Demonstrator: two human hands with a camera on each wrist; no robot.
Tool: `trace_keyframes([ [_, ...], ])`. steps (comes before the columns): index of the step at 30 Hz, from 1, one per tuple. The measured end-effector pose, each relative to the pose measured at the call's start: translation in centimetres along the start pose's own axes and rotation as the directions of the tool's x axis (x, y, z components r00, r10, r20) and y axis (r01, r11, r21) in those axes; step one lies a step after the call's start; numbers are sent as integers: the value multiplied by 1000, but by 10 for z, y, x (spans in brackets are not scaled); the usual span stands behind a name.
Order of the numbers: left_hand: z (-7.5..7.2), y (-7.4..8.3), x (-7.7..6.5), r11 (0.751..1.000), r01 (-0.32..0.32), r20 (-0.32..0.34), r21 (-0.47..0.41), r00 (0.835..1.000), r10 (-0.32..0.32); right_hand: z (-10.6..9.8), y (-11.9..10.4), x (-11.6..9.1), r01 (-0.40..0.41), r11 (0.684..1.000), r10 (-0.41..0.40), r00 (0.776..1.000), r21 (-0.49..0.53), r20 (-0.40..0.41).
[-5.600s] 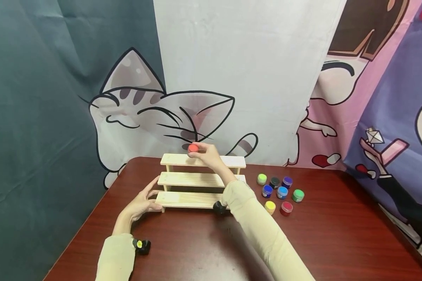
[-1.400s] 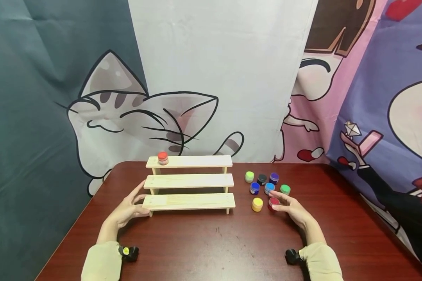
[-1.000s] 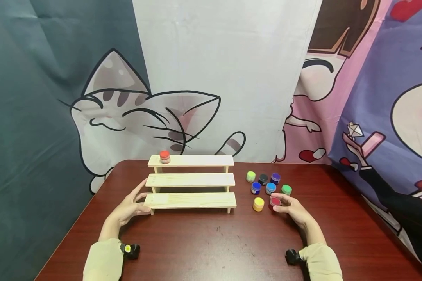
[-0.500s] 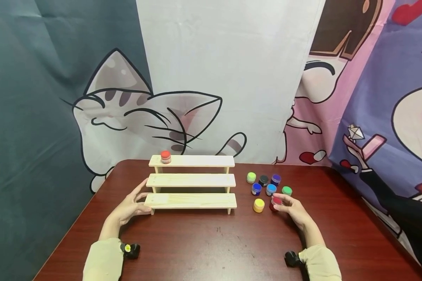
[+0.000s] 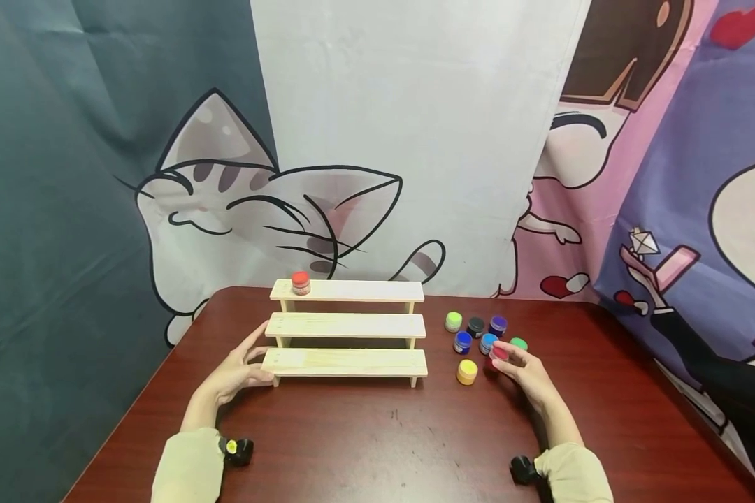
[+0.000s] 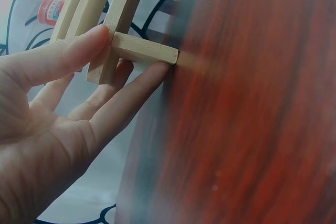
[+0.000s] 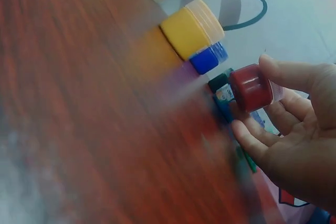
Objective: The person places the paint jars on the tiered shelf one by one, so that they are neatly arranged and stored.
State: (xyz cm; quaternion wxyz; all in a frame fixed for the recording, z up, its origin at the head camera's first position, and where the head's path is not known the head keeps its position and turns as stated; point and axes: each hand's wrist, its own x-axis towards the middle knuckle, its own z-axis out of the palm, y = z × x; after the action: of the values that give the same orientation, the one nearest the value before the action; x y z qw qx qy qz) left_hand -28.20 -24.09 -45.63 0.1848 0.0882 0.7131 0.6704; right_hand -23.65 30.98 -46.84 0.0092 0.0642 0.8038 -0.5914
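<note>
Right hand (image 5: 530,377) has lifted dark-red jar (image 7: 251,87) off table (image 5: 352,440); bright-red jar (image 5: 300,283) now released.

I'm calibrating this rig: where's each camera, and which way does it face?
Head: worn on the head, facing forward and down at the table and wooden shelf; left hand, right hand and sleeves show.
Left wrist: worn there, facing the left hand gripping the shelf's end; that hand shows.
Right wrist: worn there, facing the right hand holding the dark red jar; that hand shows.
Shared: head and right wrist both show the yellow jar.
</note>
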Motion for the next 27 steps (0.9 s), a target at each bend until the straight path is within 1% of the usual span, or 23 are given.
trace_keyframes([
  [3, 0, 2, -1, 1000, 9, -16, 6, 1000, -9, 2, -4, -1, 15, 1000, -15, 1000, 13, 3],
  [9, 1, 3, 1, 1000, 5, -11, -4, 1000, -5, -1, -19, 3, 51, 996, -54, 998, -70, -42],
  [12, 1, 2, -1, 1000, 9, -4, -12, 1000, -9, 2, -30, 8, 64, 993, -68, 997, -98, -36],
  [14, 1, 0, -2, 1000, 12, -6, -17, 1000, -12, 5, -40, 11, 90, 988, -93, 995, -124, -23],
  [17, 0, -1, -3, 1000, 16, -7, -17, 1000, -16, 14, -55, 17, 137, 977, -139, 990, -163, -1],
  [19, 0, -1, -4, 1000, 19, -8, -13, 1000, -19, 21, -66, 20, 161, 976, -160, 987, -145, 17],
  [24, 1, 0, -2, 1000, 4, -5, 3, 1000, -4, 41, -93, 28, 205, 974, -202, 979, -100, 42],
  [27, 1, -1, -3, 1000, 10, -15, 6, 1000, -10, 57, -108, 36, 211, 975, -206, 976, -71, 71],
])
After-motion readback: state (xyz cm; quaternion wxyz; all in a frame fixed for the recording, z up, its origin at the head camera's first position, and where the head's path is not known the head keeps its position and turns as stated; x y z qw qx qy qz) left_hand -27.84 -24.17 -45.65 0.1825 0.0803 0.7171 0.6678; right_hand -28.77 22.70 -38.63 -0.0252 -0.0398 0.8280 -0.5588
